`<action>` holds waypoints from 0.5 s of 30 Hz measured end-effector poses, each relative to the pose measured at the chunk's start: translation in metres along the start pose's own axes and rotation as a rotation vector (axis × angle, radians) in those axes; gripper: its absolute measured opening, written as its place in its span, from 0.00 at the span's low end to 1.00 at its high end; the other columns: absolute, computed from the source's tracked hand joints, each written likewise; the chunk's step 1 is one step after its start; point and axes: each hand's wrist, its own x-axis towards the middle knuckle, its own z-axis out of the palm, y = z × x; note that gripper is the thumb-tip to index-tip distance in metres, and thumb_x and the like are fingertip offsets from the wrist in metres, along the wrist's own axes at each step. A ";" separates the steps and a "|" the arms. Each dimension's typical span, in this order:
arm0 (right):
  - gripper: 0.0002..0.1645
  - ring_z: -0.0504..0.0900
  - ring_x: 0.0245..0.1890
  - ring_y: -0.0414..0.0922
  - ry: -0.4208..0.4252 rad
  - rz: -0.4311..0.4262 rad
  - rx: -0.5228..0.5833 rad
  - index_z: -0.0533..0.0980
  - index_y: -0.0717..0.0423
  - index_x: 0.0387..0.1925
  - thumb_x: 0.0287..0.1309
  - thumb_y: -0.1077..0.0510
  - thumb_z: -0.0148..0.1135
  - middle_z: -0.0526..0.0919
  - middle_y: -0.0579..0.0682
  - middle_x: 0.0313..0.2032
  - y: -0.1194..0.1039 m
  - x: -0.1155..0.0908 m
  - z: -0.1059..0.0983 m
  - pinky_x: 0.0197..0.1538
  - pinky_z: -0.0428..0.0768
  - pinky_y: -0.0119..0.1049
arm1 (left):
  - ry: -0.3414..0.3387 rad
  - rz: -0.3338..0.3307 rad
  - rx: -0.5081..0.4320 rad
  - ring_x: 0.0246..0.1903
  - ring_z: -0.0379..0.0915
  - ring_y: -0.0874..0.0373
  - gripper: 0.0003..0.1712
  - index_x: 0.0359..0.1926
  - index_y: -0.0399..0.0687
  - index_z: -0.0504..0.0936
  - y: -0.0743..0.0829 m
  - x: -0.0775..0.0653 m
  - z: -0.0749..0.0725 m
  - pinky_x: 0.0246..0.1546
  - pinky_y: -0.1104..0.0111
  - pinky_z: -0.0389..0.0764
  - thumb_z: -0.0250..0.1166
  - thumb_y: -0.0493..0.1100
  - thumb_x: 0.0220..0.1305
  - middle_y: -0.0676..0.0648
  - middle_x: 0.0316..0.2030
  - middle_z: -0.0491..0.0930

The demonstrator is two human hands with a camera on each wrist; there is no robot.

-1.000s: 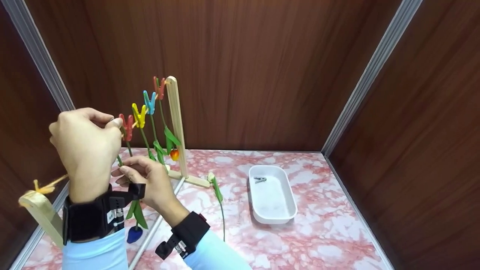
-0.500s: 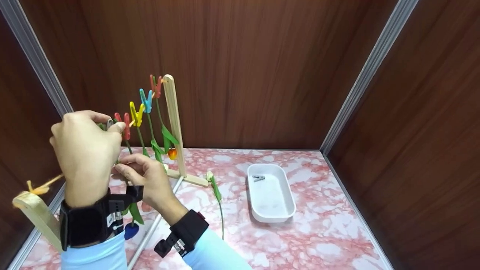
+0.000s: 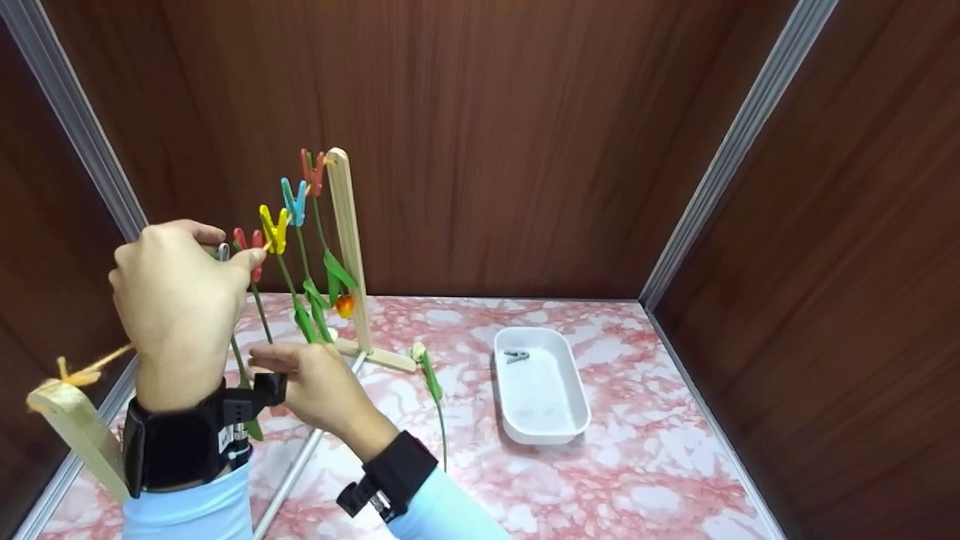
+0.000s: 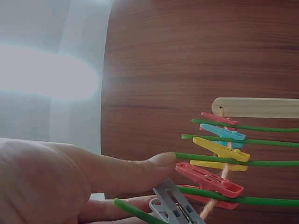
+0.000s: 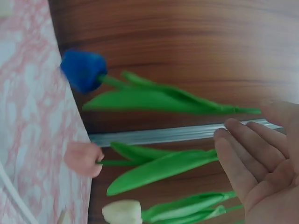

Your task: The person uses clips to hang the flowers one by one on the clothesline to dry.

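Observation:
My left hand [image 3: 180,292] is raised at the string, thumb and fingers spread apart around a grey clothespin [image 4: 170,200]. The clothespin sits on the orange string [image 4: 209,210] with a green stem at it. Below, my right hand [image 3: 322,386] has its fingers straight, close beside the hanging stems and gripping nothing. In the right wrist view a blue tulip [image 5: 84,70] hangs head down near the fingertips, with a pink tulip [image 5: 84,159] and a white tulip [image 5: 122,212] alongside. Red [image 3: 250,251], yellow [image 3: 274,229] and blue [image 3: 295,201] clothespins hold other stems farther along.
Wooden posts [image 3: 349,247] carry the string, joined low down by a white rod [image 3: 292,476]. On the marbled table a loose white tulip [image 3: 431,379] lies right of the stand. A white tray [image 3: 544,405] holds another grey clothespin [image 3: 517,356].
My right hand has let go of the stem and moved down, fingers straightened. My left thumb has moved right, away from the index finger, leaving the grey clothespin on the string.

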 end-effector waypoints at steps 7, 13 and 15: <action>0.17 0.90 0.55 0.31 -0.011 -0.058 -0.058 0.87 0.58 0.60 0.73 0.65 0.64 0.94 0.49 0.56 0.015 -0.011 -0.009 0.52 0.83 0.14 | 0.127 0.065 -0.049 0.56 0.85 0.27 0.34 0.66 0.37 0.84 0.001 -0.007 0.002 0.61 0.37 0.82 0.70 0.58 0.73 0.31 0.58 0.88; 0.15 0.93 0.48 0.38 0.036 -0.130 -0.038 0.87 0.58 0.54 0.81 0.54 0.60 0.94 0.53 0.50 0.032 -0.019 -0.029 0.52 0.84 0.16 | 0.348 0.227 -0.183 0.60 0.86 0.33 0.26 0.62 0.38 0.88 0.006 -0.012 0.014 0.63 0.41 0.83 0.67 0.54 0.78 0.35 0.58 0.90; 0.14 0.94 0.47 0.40 0.068 -0.128 -0.029 0.87 0.58 0.53 0.81 0.55 0.60 0.95 0.54 0.49 0.039 -0.021 -0.039 0.51 0.85 0.18 | 0.420 0.315 -0.229 0.58 0.87 0.35 0.22 0.58 0.37 0.90 0.007 -0.012 0.020 0.61 0.43 0.84 0.66 0.50 0.78 0.36 0.55 0.92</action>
